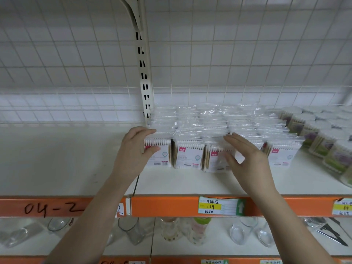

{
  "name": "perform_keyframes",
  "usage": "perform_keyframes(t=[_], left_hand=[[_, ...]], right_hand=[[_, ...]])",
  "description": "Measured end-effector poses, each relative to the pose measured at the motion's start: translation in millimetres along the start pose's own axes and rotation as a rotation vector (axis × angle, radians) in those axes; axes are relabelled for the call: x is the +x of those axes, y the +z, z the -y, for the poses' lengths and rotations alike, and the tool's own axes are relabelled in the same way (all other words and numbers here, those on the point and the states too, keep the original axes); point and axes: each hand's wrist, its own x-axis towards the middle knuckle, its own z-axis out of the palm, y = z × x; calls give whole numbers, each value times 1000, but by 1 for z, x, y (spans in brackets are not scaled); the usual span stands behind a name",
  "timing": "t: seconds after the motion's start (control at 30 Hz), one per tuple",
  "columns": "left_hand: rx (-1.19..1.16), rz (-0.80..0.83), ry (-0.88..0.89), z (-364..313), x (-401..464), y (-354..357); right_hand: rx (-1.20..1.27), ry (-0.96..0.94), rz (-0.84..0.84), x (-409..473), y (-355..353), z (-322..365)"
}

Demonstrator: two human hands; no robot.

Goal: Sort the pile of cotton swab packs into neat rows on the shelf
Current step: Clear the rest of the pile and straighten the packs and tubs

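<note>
From my feed the white shelf (190,183) spans the view, its orange edge (171,206) at six o'clock carrying a price tag (219,205). The cotton swab packs (209,130) stand in rows just right of centre, running back to the wire grid — round swab tubs (323,141) at three o'clock. My left hand (133,151) curls round the leftmost front pack (159,155), thumb on its face. My right hand (247,157) rests with straight fingers spread over the third front pack (217,161).
</note>
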Motion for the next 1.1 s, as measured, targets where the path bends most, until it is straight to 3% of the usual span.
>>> perform_keyframes(t=[0.17, 0.33, 0.53, 0.7, 0.8, 1.0, 1.1], left_hand=[[119, -118, 165, -18, -7, 3], [119, 34, 274, -43, -15, 29], [228, 98, 224, -54, -13, 38], [132, -64, 184, -80, -8, 39], [75, -81, 203, -104, -6, 50], [18, 7, 198, -154, -6, 77], [109, 184, 248, -167, 2, 88]], right_hand=[[-34, 110, -148, -8, -8, -6], [2, 234, 23, -14, -9, -13], [-40, 255, 98, -16, -11, -15], [-40, 328, 1, -18, -42, -33], [-2, 356, -49, -24, -64, -45], [-5, 367, -156, -38, -104, -69], [-23, 387, -217, -47, -124, -76]])
